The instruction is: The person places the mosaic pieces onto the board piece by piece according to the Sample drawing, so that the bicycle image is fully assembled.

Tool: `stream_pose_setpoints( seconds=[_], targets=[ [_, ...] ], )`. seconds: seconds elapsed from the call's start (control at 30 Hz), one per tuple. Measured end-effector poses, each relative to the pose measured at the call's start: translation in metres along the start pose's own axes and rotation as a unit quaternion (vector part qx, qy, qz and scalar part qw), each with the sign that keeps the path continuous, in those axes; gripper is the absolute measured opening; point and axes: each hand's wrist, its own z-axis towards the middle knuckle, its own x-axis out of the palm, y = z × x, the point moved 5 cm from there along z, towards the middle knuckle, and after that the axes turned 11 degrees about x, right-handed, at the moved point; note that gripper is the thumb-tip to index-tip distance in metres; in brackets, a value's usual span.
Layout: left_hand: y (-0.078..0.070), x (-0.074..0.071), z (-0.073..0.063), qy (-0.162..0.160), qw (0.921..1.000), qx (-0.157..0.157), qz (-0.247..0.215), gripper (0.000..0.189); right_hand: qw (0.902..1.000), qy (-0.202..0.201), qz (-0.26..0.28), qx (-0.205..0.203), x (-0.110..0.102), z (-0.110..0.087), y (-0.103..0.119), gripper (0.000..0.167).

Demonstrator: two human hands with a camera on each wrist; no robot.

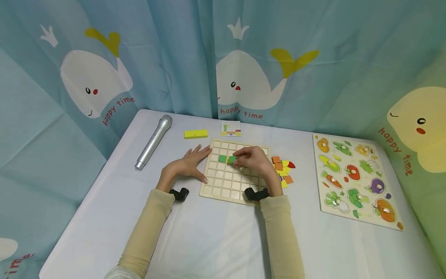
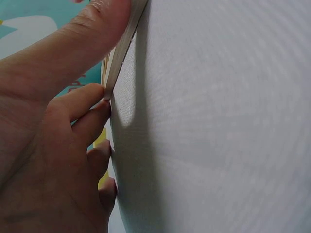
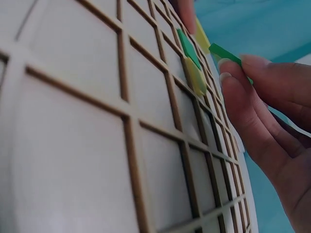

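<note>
A wooden grid board (image 1: 223, 186) lies on the table under both hands. My right hand (image 1: 256, 159) pinches a green tile (image 3: 224, 52) between thumb and fingers, just above the grid. In the right wrist view, another green tile (image 3: 187, 46) sits in a cell, with a yellow piece (image 3: 195, 76) beside it. At the board's left edge is my left hand (image 1: 188, 166), fingers spread, with the thumb (image 2: 104, 24) and fingertips against the rim. Right of the board lies a loose pile of orange, yellow and red tiles (image 1: 286, 169).
Behind the board are a small pattern card (image 1: 230, 128) and a yellow block (image 1: 196, 134). A silver microphone (image 1: 154, 142) lies at the left. On the right is a vegetable puzzle board (image 1: 352, 190) with knobs. Patterned curtains (image 1: 181, 58) enclose the table.
</note>
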Motion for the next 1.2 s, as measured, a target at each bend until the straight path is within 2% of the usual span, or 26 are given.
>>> stream_pose_setpoints(
  seconds=[0.3, 0.57, 1.0, 1.2],
  targets=[
    [0.000, -0.001, 0.000, -0.004, 1.0000, 0.004, 0.001, 0.121, 0.9982, -0.006, -0.055, -0.021, 0.016, 0.004, 0.009, 0.023],
    [0.001, 0.000, 0.000, -0.004, 0.9999, 0.012, -0.003, 0.122, 0.9962, 0.009, -0.082, -0.027, 0.029, 0.006, 0.016, 0.022],
    [0.004, 0.001, 0.002, 0.000, 0.9999, 0.013, 0.002, 0.122, 0.9914, -0.008, -0.127, -0.030, 0.041, 0.005, 0.021, 0.021],
    [0.002, 0.000, 0.000, 0.000, 0.9999, 0.014, 0.003, 0.121, 0.9877, 0.000, -0.152, -0.035, 0.043, 0.007, 0.022, 0.021]
  ],
)
